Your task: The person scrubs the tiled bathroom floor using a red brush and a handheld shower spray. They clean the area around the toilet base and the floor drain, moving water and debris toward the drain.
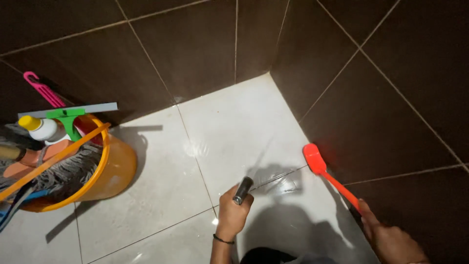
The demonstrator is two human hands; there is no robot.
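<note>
Down in the floor corner, our left hand [233, 211] has its grip wrapped round a spray nozzle [243, 190], jetting water across the pale tiles [229, 127]. Our right hand [391, 239] clasps a red brush [325, 173], head at the dark wall's [376, 117] foot. Tiles gleam wet; we judge scrubbing barely begun. An orange bucket [115, 168] stands well apart.
</note>
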